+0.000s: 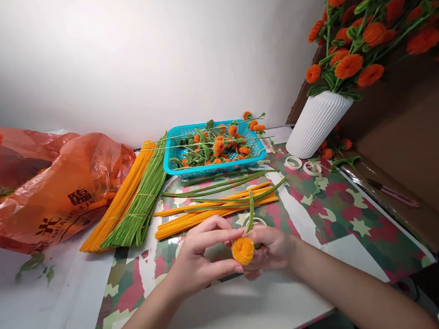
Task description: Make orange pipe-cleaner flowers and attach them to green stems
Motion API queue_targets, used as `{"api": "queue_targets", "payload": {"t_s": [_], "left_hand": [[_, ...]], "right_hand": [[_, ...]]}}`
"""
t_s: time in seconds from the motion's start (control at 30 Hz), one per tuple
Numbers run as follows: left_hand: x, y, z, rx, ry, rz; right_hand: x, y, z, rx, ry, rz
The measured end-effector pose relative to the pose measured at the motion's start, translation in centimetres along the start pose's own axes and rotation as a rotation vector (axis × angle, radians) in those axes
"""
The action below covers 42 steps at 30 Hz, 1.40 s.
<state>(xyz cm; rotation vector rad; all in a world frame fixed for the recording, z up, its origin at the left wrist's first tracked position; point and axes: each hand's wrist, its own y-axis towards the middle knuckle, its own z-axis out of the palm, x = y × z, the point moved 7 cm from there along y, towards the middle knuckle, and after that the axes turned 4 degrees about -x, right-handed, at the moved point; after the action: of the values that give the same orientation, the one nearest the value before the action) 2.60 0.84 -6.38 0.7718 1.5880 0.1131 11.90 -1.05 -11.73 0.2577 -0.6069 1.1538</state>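
An orange-yellow fuzzy flower head [243, 251] sits between my two hands, above the front part of the table. My left hand [205, 252] has its thumb and index finger closed around the flower's left side. Behind and to the right of the flower, the fingers of my right hand [269, 245] are curled together, holding a green fuzzy stem [251, 211] that sticks up. The flower's underside and some fingertips are hidden. Just beyond my hands lie loose orange fuzzy strips [182, 224] and green strips [222, 186].
Bundles of orange strips [119, 201] and green strips [141, 204] lie left, beside an orange plastic bag [61, 186]. A blue basket [220, 169] of small flowers stands behind. At right are a white vase [317, 123], tape rolls [293, 163] and a pink cutter [395, 193].
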Motion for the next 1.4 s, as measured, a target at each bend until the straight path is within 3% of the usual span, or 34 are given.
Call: {"api": "queue_targets", "payload": {"t_s": [0.1, 0.3, 0.37, 0.43, 0.57, 0.7, 0.83, 0.93, 1.23, 1.4], "left_hand": [[-0.3, -0.1, 0.3, -0.001, 0.031, 0.026], [-0.2, -0.2, 0.0, -0.048, 0.071, 0.048], [0.0, -0.1, -0.1, -0.059, 0.106, 0.024], [0.3, -0.1, -0.2, -0.08, 0.123, -0.029], [1.0, -0.3, -0.2, -0.154, 0.084, -0.186], [1.2, -0.7, -0.2, -0.211, 0.23, -0.236], [0.3, -0.7, -0.4, -0.262, 0.408, -0.095], [-0.2, -0.6, -0.2, -0.244, 0.461, -0.013], [1.5, -1.1, -0.7, -0.308, 0.346, -0.217], [1.1, -0.8, -0.7, -0.318, 0.265, -0.211]], "right_hand": [[-0.7, 0.2, 0.1, 0.046, 0.001, 0.043], [-0.9, 0.2, 0.8, 0.013, 0.002, 0.11], [-0.2, 0.3, 0.5, -0.101, -0.038, 0.021], [1.1, 0.2, -0.3, -0.304, -0.165, -0.16], [3.8, -1.4, -0.5, -0.667, -0.718, -0.525], [4.5, -2.1, 0.3, -0.779, -1.022, -0.661], [4.6, -2.5, 0.3, -0.881, -1.144, -0.709], [4.4, -2.6, 0.3, -0.912, -1.217, -0.714], [4.0, -2.6, 0.3, -0.932, -1.275, -0.707], [3.8, -2.3, -0.3, -0.924, -1.059, -0.7]]}}
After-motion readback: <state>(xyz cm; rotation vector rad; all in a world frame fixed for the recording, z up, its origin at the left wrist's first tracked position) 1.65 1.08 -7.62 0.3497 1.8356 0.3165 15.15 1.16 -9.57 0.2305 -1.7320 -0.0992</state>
